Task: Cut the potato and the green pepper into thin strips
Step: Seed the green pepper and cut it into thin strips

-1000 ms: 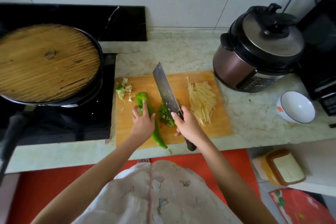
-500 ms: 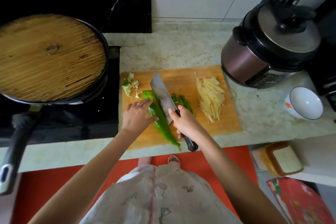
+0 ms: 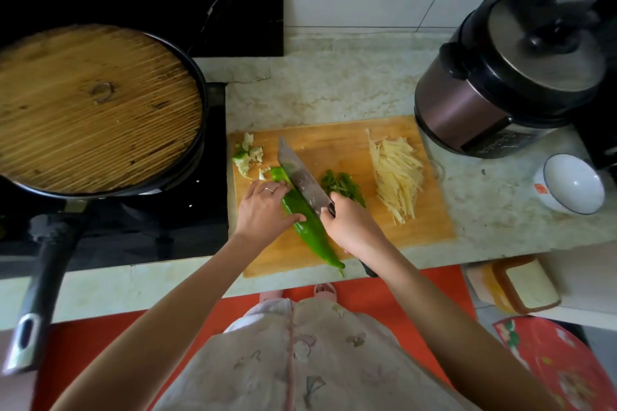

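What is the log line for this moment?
left hand: holds green pepper | right hand: grips knife, blade on pepper | potato strips: cut

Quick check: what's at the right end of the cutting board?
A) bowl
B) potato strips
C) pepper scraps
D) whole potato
B: a pile of pale potato strips lies at the right end of the board.
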The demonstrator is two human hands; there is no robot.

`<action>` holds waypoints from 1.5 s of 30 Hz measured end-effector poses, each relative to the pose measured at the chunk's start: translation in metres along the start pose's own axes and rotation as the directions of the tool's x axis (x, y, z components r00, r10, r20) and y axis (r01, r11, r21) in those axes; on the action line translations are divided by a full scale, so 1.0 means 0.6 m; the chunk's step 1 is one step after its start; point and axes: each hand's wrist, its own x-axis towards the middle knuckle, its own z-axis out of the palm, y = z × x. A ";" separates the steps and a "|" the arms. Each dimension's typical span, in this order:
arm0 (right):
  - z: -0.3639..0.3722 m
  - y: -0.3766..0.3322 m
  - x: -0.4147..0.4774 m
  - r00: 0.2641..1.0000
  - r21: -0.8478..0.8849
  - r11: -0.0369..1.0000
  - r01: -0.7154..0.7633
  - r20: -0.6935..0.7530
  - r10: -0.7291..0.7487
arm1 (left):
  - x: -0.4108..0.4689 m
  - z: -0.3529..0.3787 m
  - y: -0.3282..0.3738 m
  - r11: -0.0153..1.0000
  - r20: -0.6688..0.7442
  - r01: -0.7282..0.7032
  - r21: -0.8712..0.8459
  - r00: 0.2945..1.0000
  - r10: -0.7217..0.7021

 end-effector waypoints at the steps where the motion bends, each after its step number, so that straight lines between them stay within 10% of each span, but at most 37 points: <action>1: 0.006 -0.003 -0.002 1.000 -0.033 0.999 0.016 -0.016 -0.017 | 0.000 0.003 -0.001 1.000 -0.003 0.006 -0.006 1.000 -0.006; 45: 0.090 0.006 0.033 0.988 0.025 0.996 -0.091 -0.122 0.093 | -0.008 0.028 -0.032 0.982 -0.024 -0.046 -0.182 0.999 0.043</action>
